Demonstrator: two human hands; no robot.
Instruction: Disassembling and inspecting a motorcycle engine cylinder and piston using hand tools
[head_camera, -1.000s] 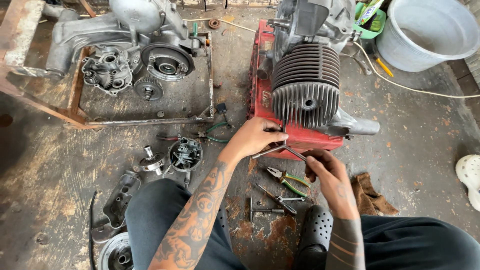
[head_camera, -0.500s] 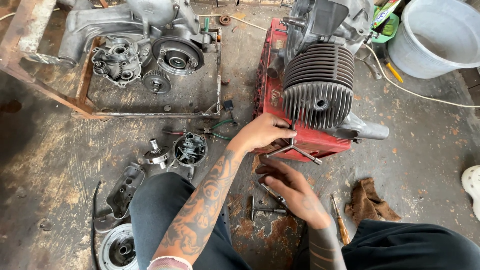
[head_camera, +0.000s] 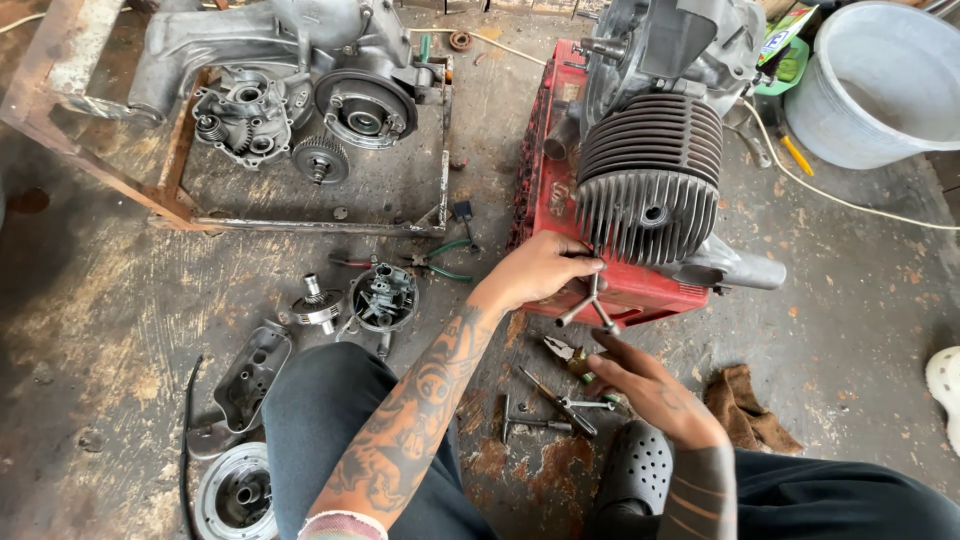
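A finned engine cylinder lies on a red crate in front of me. My left hand grips the upper arm of a three-armed Y wrench, held against the lower edge of the cylinder head. Just below the wrench's lower arms, my right hand has its fingers spread and holds nothing. Pliers with green handles and small wrenches lie on the floor under the right hand.
A second engine case sits in a rusty metal frame at the upper left. Small engine parts, covers and a round housing lie by my left knee. A grey bucket stands upper right, a brown rag at right.
My left hand has moved the Y wrench up against the cylinder head. My right hand has let go of the floor tools and opened just below the wrench.
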